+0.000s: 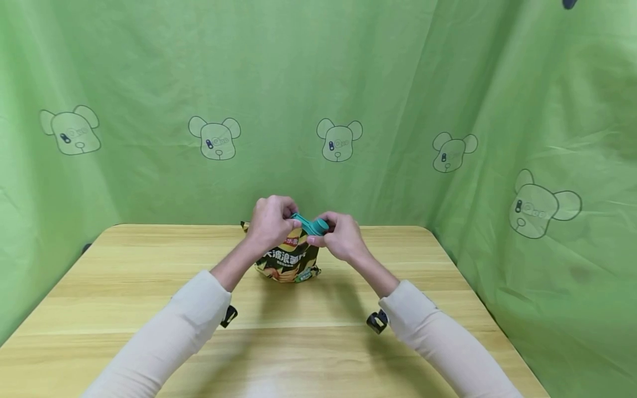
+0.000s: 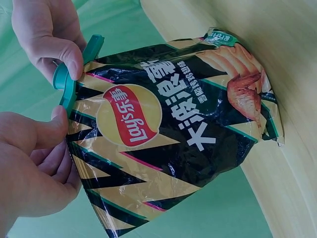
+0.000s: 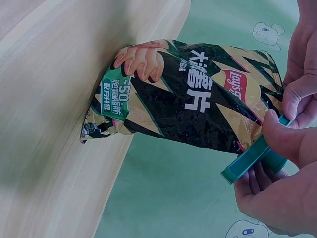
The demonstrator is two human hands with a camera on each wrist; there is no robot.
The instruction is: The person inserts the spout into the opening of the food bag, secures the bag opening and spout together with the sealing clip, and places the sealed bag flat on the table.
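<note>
1. Head view: A green clip (image 1: 309, 225) is held by two hands over a wooden table (image 1: 149, 309), at the top of a chip bag (image 1: 288, 258) stood roughly upright with its lower end at the tabletop. The clip's left end is pinched by the left hand (image 1: 271, 221), and the round spout (image 1: 320, 225) at its other end is gripped by the right hand (image 1: 343, 236). The clip's long axis is tilted down toward the right, across the bag's upright one. The bag is overlapped by the left hand, the nearer of the two; the right hand is set just beyond the bag's right side

2. Left wrist view: The clip is seen along the right part of the bag's top edge, its long axis close to that edge's line. Its inner end is met by the left thumb, its outer part by the right thumb. The left part of the edge is left uncovered, and this offset is judged the relation on which any coming move turns

3. Right wrist view: The clip's outer end is shown jutting past the bag's right top corner, with the spout clasped in the right hand's curled fingers. Whether the clip is fastened over the edge cannot be told
</note>
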